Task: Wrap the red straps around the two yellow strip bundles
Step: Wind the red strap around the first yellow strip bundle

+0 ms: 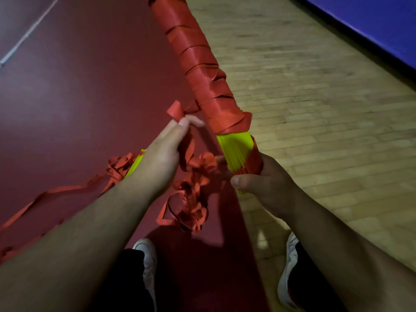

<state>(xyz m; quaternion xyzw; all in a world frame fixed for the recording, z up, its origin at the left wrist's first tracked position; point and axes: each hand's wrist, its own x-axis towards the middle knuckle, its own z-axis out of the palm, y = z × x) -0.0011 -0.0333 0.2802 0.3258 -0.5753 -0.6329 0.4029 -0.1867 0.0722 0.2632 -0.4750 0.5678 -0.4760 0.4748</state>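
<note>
Both hands are closed on their work: the left hand (164, 152) pinches a folded loop of red strap (176, 111) between thumb and fingertips, held up just left of the pole-like load, while the right hand (267, 181) curls round the near end of the yellow strip bundle (235, 149), thumb lying across the front. That bundle slants up and away from the right hand toward the top edge of the view, and nearly all of its length is bound in overlapping turns of red wrapping (198, 70); only a short band of bare yellow shows just above the right hand, with one more turn of strap below it, under the fingers. From the left hand the strap drops into a loose tangle (193, 199) on the floor between the two forearms. A second yellow bundle (136, 162) shows only as a sliver behind the left wrist, with more red strap (118, 167) bunched on it and trailing away to the left. Underfoot, a dark red floor (78, 86) meets pale wood flooring (315, 97); a blue surface (371, 19) fills the upper right corner. Two white shoes (146, 255) show at the bottom.
</note>
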